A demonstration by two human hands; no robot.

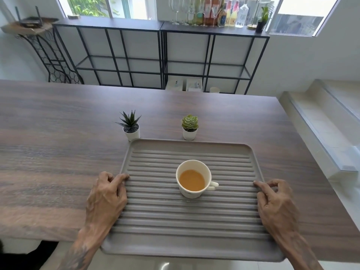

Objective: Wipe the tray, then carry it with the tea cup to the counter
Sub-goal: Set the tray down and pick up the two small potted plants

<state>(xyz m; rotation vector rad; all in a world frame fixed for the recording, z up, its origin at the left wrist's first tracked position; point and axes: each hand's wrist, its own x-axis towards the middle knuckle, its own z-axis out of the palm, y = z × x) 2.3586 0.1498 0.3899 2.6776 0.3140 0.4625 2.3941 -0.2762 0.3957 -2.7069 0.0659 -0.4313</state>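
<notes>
**Tray gripped at both edges on the wood counter**

A long counter [58, 133] of grey-brown wood grain fills the room's middle; behind it, at twelve o'clock, two black-framed shelf units [161, 55] stand under bright windows, carrying bottles and wine glasses. White steps climb at three o'clock.

One ribbed grey tray [175, 221] overhangs the counter's near edge. One tea cup [193, 179], holding amber tea, stands right of the tray's centre, handle toward three o'clock. Two small potted plants sit just beyond the tray: a spiky one [130, 123] at eleven o'clock, a rosette [190, 126] at twelve. The left hand [107, 197] is clamped on the tray's left rim, the right hand [274, 203] on its right rim.
</notes>
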